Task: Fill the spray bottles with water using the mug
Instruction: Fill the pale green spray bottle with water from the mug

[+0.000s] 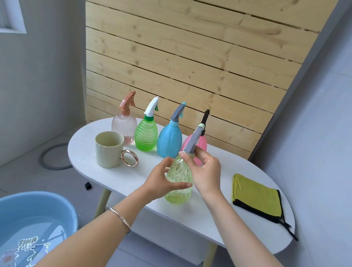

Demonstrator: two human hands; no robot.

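A clear yellow-green spray bottle (179,183) with a grey trigger head stands near the middle of the white table (123,177). My left hand (159,181) grips its body from the left. My right hand (204,172) pinches the bottle's neck just under the grey head. A cream mug (108,149) with a gold ring handle stands at the table's left. Behind stand several bottles in a row: clear pink (124,128), green (146,133), blue (169,140) and pink (202,143), the last partly hidden by the held one.
A folded yellow cloth (257,196) with black trim lies on the table's right end. A blue basin (11,225) holding water sits on the floor at lower left. A wooden slat panel (189,48) leans behind the table.
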